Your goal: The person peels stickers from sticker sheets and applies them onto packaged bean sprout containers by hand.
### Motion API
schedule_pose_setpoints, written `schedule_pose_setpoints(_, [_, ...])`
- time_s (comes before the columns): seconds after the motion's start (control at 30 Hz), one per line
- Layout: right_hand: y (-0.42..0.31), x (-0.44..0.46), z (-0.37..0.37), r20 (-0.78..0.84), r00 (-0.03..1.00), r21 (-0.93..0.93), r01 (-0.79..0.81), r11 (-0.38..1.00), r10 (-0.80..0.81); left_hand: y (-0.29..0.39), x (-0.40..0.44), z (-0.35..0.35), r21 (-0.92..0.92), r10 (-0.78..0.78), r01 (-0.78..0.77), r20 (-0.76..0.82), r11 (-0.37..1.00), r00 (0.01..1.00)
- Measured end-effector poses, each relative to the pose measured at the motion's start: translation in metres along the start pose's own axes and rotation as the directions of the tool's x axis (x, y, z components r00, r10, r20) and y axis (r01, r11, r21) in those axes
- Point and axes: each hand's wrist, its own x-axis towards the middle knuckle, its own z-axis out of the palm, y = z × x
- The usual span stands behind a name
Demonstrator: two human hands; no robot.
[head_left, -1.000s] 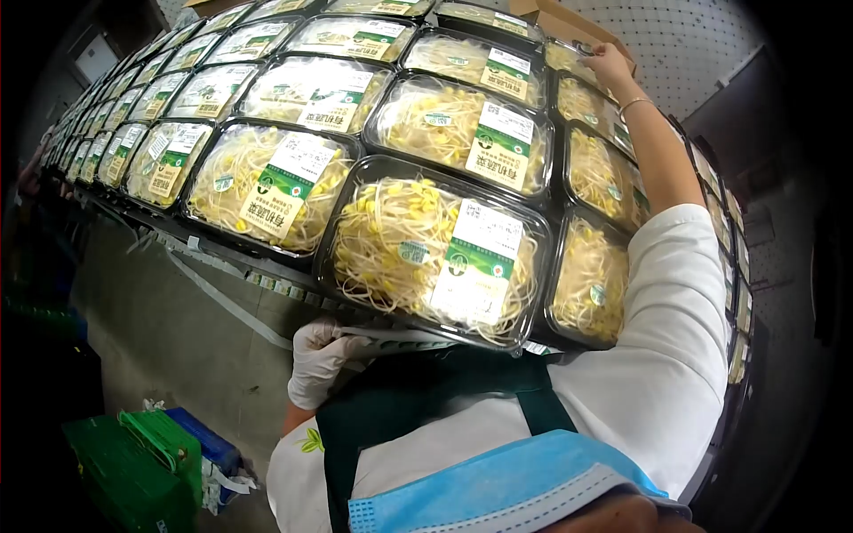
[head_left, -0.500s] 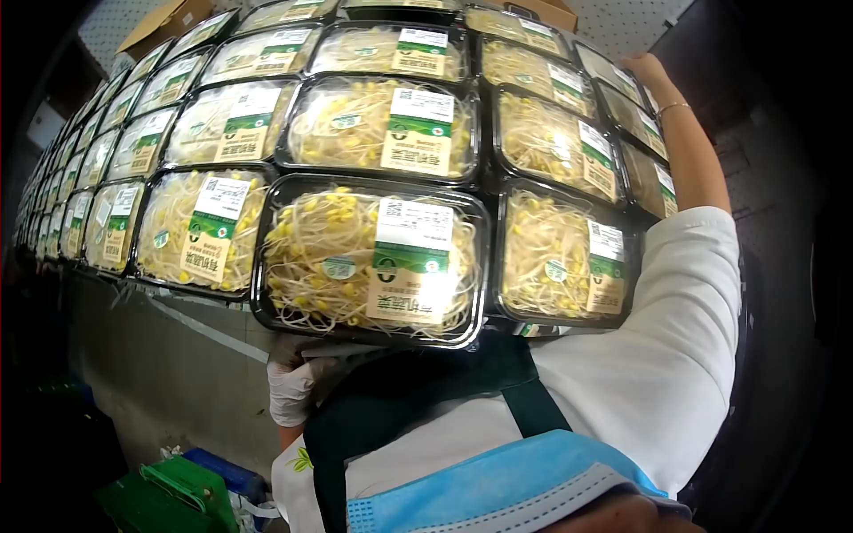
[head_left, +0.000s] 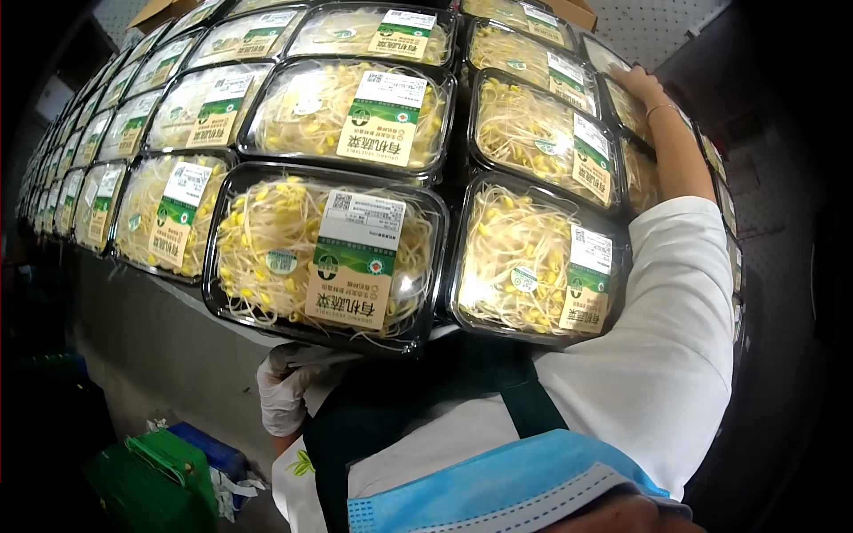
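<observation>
Rows of black trays of bean sprouts under clear film fill the upper view, each with a green and beige label. The nearest tray (head_left: pixel 258 240) lies at the front edge, with another tray (head_left: pixel 515 240) to its right. My right hand (head_left: pixel 635 84), bare and with a thin bracelet at the wrist, reaches to the far right and rests on a tray there; its fingertips are partly hidden. My left hand (head_left: pixel 289 386), in a white glove, is low beneath the nearest tray, its fingers bent round the edge of a white sheet (head_left: pixel 324 357).
A green crate (head_left: pixel 151 480) and a blue crate (head_left: pixel 209 451) stand on the floor at the lower left, with crumpled white scraps (head_left: pixel 235 490) beside them. Cardboard boxes (head_left: pixel 573 12) show behind the trays. More trays line the right side.
The view has turned, so the trays sit further left. My right hand has come from a far tray by the cardboard box to one at the right. My left hand keeps its place under the front tray.
</observation>
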Motion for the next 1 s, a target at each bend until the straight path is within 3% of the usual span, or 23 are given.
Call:
schedule_pose_setpoints(0.07, [0.018,0.039,0.024,0.051,0.997,-0.004,0.063,0.998,-0.063,0.005,-0.011,0.015,-0.039,-0.021,0.020,-0.006,0.999,1.000])
schedule_pose_setpoints(0.1, [0.018,0.040,0.015,0.208,0.905,-0.262,0.418,0.870,-0.372,0.010,-0.017,0.018,-0.142,-0.092,0.100,0.064,0.985,0.994])
schedule_pose_setpoints(0.13, [0.017,0.041,0.002,0.420,0.703,-0.429,0.711,0.558,-0.574,0.012,-0.021,0.026,-0.079,-0.044,0.051,0.093,0.996,0.995])
schedule_pose_setpoints(0.17, [0.023,0.055,-0.003,0.243,0.830,-0.134,0.541,0.830,-0.501,0.005,-0.019,0.023,-0.073,-0.109,0.129,0.226,0.989,0.968])
schedule_pose_setpoints(0.2, [0.031,0.076,0.004,0.143,0.927,0.231,0.308,0.923,-0.346,0.011,-0.022,0.029,0.039,-0.211,0.208,0.204,0.977,0.956])
schedule_pose_setpoints(0.23, [0.026,0.072,-0.018,0.073,0.919,0.385,0.331,0.862,-0.386,0.006,-0.025,0.025,-0.041,-0.195,0.210,0.230,0.977,0.954])
schedule_pose_setpoints(0.27, [0.007,0.044,-0.061,0.111,0.946,0.438,0.228,0.870,-0.303,0.004,-0.025,0.023,0.112,-0.126,0.107,0.181,0.988,0.975])
schedule_pose_setpoints(0.33, [-0.012,-0.025,-0.139,-0.022,0.821,0.661,0.440,0.608,-0.570,0.013,-0.032,0.031,-0.095,0.014,-0.020,-0.067,0.995,0.998])
schedule_pose_setpoints(0.4, [-0.029,-0.148,-0.202,-0.254,0.674,0.750,0.590,0.298,-0.694,-0.003,-0.034,0.009,-0.153,0.124,-0.141,-0.113,0.978,0.986])
schedule_pose_setpoints(0.47, [-0.033,-0.291,-0.241,-0.396,0.554,0.738,0.666,0.105,-0.732,0.015,-0.049,0.018,-0.238,0.180,-0.222,-0.184,0.946,0.966])
schedule_pose_setpoints(0.5, [-0.029,-0.347,-0.239,-0.420,0.509,0.716,0.694,0.070,-0.752,0.011,-0.058,0.012,-0.224,0.218,-0.260,-0.197,0.939,0.956])
schedule_pose_setpoints(0.53, [-0.010,-0.393,-0.227,-0.351,0.392,0.642,0.762,0.087,-0.850,0.007,-0.069,0.006,-0.210,0.254,-0.296,-0.204,0.932,0.945])
schedule_pose_setpoints(0.6, [-0.006,-0.464,-0.185,-0.343,0.137,0.523,0.850,-0.068,-0.929,0.012,-0.095,0.000,-0.295,0.216,-0.252,-0.151,0.922,0.965])
schedule_pose_setpoints(0.63, [-0.007,-0.492,-0.166,-0.312,0.202,0.496,0.868,0.022,-0.928,0.007,-0.105,-0.006,-0.287,0.202,-0.249,-0.184,0.925,0.962])
schedule_pose_setpoints(0.7, [0.001,-0.519,-0.119,-0.266,0.535,0.753,0.634,0.174,-0.802,0.003,-0.122,0.001,-0.253,0.242,-0.289,-0.198,0.923,0.950])
schedule_pose_setpoints(0.73, [0.002,-0.535,-0.110,-0.222,0.583,0.836,0.526,0.155,-0.781,-0.001,-0.130,-0.003,-0.257,0.236,-0.278,-0.183,0.926,0.954])
schedule_pose_setpoints(0.77, [0.003,-0.547,-0.100,-0.143,0.603,0.907,0.397,0.139,-0.785,-0.006,-0.137,-0.009,-0.274,0.269,-0.307,-0.165,0.912,0.949])
schedule_pose_setpoints(0.87, [0.013,-0.584,-0.085,-0.038,0.701,0.967,-0.154,-0.204,-0.712,-0.024,-0.162,-0.010,-0.248,0.278,-0.312,-0.163,0.917,0.947])
schedule_pose_setpoints(0.93, [0.028,-0.603,-0.069,0.046,0.725,0.911,-0.313,-0.269,-0.687,-0.037,-0.174,-0.004,-0.207,0.258,-0.290,-0.166,0.934,0.952])
schedule_pose_setpoints(1.0, [0.049,-0.616,-0.061,0.195,0.685,0.872,-0.449,-0.197,-0.702,-0.043,-0.189,0.000,-0.159,0.194,-0.215,-0.136,0.964,0.971])
